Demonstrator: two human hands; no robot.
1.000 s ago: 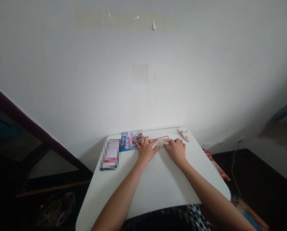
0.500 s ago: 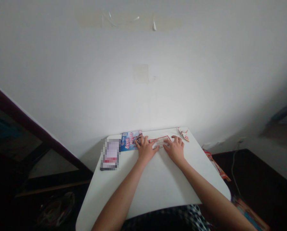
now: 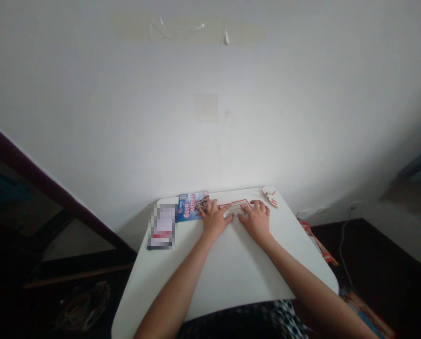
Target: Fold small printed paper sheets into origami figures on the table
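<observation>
A small white paper with a red border (image 3: 237, 205) lies flat near the far edge of the white table (image 3: 231, 268). My left hand (image 3: 214, 220) rests with fingers spread, its thumb side on the paper's left end and its other fingers over a blue printed leaflet (image 3: 189, 207). My right hand (image 3: 257, 220) lies on the paper's right end, its fingers apart and slightly bent. Both hands partly cover the paper, and the left covers the leaflet's right part.
A phone with a blurred screen (image 3: 163, 227) lies at the table's left. A crumpled wrapper (image 3: 269, 196) sits at the far right corner. The wall (image 3: 210, 150) meets the table's far edge. Red packaging (image 3: 318, 242) and a cable (image 3: 344, 245) are beyond the right side.
My right hand has shifted very slightly to the left on the paper. My left hand, the leaflet and the phone stay where they were.
</observation>
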